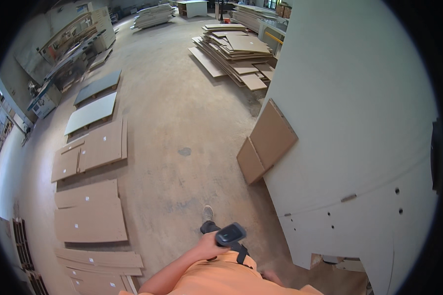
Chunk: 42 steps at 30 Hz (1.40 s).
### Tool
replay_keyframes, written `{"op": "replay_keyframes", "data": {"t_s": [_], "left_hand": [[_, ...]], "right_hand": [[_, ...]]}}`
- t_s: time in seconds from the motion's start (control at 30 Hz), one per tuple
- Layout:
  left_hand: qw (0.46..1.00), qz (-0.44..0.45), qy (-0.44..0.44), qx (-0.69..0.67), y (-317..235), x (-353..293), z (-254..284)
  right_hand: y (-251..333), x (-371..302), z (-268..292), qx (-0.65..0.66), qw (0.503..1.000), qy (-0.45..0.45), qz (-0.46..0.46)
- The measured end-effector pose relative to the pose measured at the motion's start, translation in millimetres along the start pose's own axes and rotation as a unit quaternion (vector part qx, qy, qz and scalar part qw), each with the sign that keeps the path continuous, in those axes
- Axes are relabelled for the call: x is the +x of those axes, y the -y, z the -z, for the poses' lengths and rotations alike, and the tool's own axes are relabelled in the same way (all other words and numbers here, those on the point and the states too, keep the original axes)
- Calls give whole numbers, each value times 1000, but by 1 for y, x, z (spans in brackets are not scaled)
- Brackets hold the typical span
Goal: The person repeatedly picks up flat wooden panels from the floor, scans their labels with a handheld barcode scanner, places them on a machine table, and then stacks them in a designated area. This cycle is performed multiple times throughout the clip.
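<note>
My left hand [209, 247] is bent in front of my orange shirt, its forearm coming up from the lower edge. A black rounded device [230, 234] with a dark strap sits right at this hand and covers its fingers, so whether they grip it does not show. Low beside my shirt, my right hand [271, 278] is only a blurred, partly hidden patch; its fingers cannot be made out. To the right a large pale board [349, 123] stands upright, with small drilled holes and a cut-out at its lower edge. No contact between the board and my right hand is visible.
Stacks of brown panels [91, 216], a white panel [91, 114] and a grey panel [98, 87] line the left. Two joined brown boards [268, 140] stick out beside the pale board. A messy board pile [236, 49] lies ahead right; machinery [74, 64] stands far left.
</note>
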<state>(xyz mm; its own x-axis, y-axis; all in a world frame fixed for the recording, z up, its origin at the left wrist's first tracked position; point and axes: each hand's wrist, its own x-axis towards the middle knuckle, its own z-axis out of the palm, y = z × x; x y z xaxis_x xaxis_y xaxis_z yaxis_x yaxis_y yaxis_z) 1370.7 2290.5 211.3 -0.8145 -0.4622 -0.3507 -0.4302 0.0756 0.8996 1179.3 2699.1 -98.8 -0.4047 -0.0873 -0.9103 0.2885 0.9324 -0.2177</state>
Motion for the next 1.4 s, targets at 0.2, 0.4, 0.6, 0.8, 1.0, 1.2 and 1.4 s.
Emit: {"op": "replay_keyframes", "data": {"t_s": [0.2, 0.4, 0.6, 0.8, 1.0, 1.2, 1.4], "left_hand": [[988, 81, -127, 41, -7, 89, 180], [974, 79, -212, 1, -24, 222, 313], [983, 90, -121, 102, -54, 416, 429], [993, 38, -2, 107, -127, 643, 521], [980, -70, 96, 162, -186, 857, 531], [977, 25, 157, 141, -249, 1019, 541], [986, 5, 118, 115, -294, 1166, 587]], "right_hand": [[391, 92, -30, -206, 951, 14, 232], [779, 94, -11, -102, 907, -47, 407], [943, 103, -11, -22, 865, -48, 499], [945, 128, 49, -26, 951, -29, 306], [966, 184, 110, 294, 950, -69, 84], [1118, 267, 204, -15, 972, -155, 178], [1363, 324, 346, 66, 940, -177, 285]]}}
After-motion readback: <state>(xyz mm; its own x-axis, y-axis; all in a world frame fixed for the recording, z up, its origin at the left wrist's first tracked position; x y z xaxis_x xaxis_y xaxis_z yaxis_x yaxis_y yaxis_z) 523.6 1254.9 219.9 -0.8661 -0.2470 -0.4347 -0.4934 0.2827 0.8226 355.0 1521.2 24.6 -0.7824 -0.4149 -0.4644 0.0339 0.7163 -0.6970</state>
